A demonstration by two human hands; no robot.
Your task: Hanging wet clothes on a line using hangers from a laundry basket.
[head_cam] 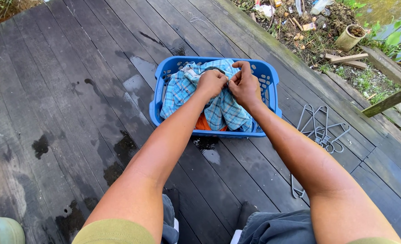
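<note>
plaid shirt (218, 110), light blue and white checks, lies bunched over the top of a blue plastic laundry basket (164, 72) on a dark, wet plank deck (73, 113). its cloth spreads mostly from the basket's far left corner toward the near right rim, so the long run goes diagonally; which end is the collar cannot be told for sure. an orange garment (203, 123) peeks out under it at the near wall. the left hand (211, 82) is closed in a fist on a fold of the shirt near its middle. the right hand (244, 83) sits just beside it, touching, thumb and fingers pinched narrow on the same fold, the forefinger crooked upward. the basket's rim shows all around, with its far and right walls bare. a cluster of metal wire hangers (320, 131) lies on the planks just to the right of the basket. bare boards spread wide to the left and behind. the deck's edge runs along the right, with littered ground (318, 40) beyond.
</note>
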